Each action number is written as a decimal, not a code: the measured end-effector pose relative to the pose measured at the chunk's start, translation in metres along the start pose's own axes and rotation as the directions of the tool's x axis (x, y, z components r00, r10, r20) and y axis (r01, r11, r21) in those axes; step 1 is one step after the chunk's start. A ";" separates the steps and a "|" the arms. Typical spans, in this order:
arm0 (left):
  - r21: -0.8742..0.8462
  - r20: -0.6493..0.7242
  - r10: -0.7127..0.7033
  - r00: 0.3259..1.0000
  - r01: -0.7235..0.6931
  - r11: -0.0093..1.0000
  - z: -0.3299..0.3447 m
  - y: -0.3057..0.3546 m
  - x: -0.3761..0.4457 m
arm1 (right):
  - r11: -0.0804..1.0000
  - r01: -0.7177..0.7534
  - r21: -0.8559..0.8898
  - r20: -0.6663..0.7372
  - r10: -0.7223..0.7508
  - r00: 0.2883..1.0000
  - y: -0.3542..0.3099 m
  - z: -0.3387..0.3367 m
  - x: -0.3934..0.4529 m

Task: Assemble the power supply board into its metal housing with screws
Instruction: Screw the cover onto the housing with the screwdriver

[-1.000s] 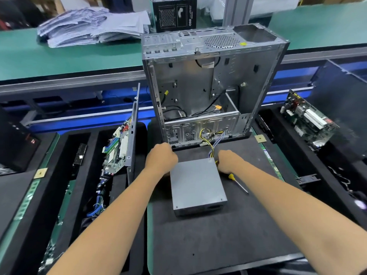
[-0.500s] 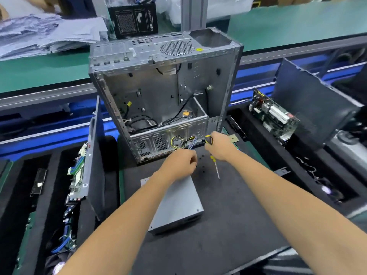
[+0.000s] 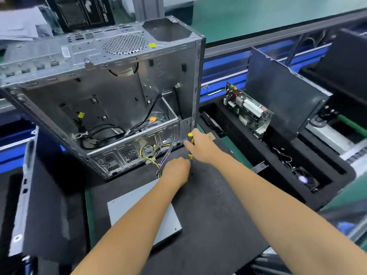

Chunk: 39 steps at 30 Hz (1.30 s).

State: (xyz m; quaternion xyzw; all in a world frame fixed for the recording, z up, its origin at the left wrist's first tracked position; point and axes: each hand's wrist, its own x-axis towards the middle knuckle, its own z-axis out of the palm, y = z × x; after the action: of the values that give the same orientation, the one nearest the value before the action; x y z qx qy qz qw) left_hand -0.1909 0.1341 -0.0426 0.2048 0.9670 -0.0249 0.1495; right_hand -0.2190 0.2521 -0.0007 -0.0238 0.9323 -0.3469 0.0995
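The open metal computer case point(image 3: 123, 92) stands on the black mat point(image 3: 214, 215). In front of it lies the grey power supply box point(image 3: 168, 221), partly hidden by my left forearm. Its yellow and purple cables point(image 3: 156, 153) loop up against the case's lower front. My right hand point(image 3: 204, 148) grips a yellow and black screwdriver point(image 3: 190, 142) upright by the case's right corner, tip down toward the mat. My left hand point(image 3: 175, 171) is curled beside the cables and close to the screwdriver shaft. What its fingers hold is hidden.
A green circuit board point(image 3: 248, 114) leans in a black foam tray on the right, with a dark side panel point(image 3: 284, 96) behind it and a small fan point(image 3: 303, 179) nearer me. Another panel point(image 3: 43, 195) stands at the left. A green conveyor point(image 3: 268, 18) runs behind.
My right hand picked the screwdriver off the mat and raised it upright by the case corner. My left hand left the power supply's far left corner and moved right to the cables.
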 end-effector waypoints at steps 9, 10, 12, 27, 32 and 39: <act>-0.253 0.073 -0.099 0.992 0.114 0.961 0.014 -0.002 0.008 | 0.999 0.035 -0.034 0.061 -0.033 0.998 0.001 0.002 0.007; -0.267 0.088 -0.101 0.991 0.121 0.956 0.013 -0.003 0.007 | 0.998 0.041 -0.039 0.065 -0.038 0.997 0.000 0.003 0.008; -0.298 0.115 -0.095 0.989 0.126 0.946 0.010 -0.003 0.004 | 0.998 0.048 -0.049 0.070 -0.045 0.997 -0.002 0.004 0.008; -0.916 -0.098 -0.477 0.873 0.108 0.387 -0.042 -0.049 -0.063 | 0.976 0.203 0.077 -0.076 -0.197 0.977 -0.090 -0.015 -0.015; -0.976 -0.088 -0.572 0.816 0.044 0.213 -0.034 -0.077 -0.108 | 0.936 0.340 0.095 -0.106 -0.330 0.938 -0.131 0.007 -0.030; -0.990 -0.101 -0.660 0.745 -0.010 0.140 -0.010 -0.104 -0.158 | 0.909 0.385 0.158 -0.046 -0.383 0.923 -0.170 0.034 -0.043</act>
State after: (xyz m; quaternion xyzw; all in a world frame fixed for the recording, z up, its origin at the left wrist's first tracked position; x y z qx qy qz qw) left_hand -0.0981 -0.0209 0.0130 -0.1639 0.7841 0.5974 -0.0384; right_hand -0.1744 0.1062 0.0925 -0.1957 0.8783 -0.4356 0.0244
